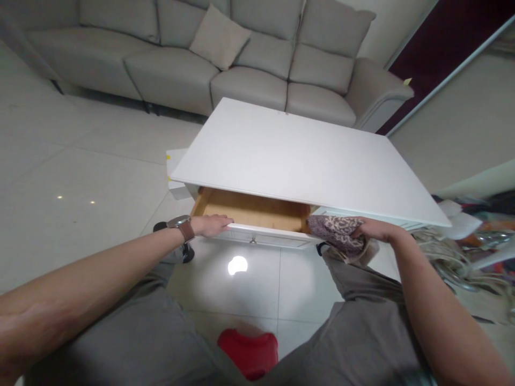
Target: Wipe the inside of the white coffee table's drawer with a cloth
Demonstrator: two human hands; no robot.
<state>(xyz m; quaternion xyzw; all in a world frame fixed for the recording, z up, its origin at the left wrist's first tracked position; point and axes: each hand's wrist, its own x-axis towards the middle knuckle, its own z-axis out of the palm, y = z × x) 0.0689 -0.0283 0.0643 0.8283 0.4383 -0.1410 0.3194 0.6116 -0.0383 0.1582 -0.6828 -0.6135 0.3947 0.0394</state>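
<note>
A white coffee table [298,153] stands in front of me with its drawer [249,210] pulled out. The drawer's wooden inside shows, and a small round knob [253,240] sits on its white front. My left hand [211,225], with a watch [183,227] on the wrist, lies over the drawer's left front edge, fingers stretched along it. In my right hand [372,229] is a bunched purple-and-cream patterned cloth [338,233], held at the drawer's right front corner. Part of the cloth hangs down outside the drawer.
A grey sofa [173,64] with a beige cushion [220,37] runs behind the table. A white box [177,171] stands by the table's left side. Below me on the tiled floor is a red plastic object [251,351]. Cables and clutter [454,262] lie at right.
</note>
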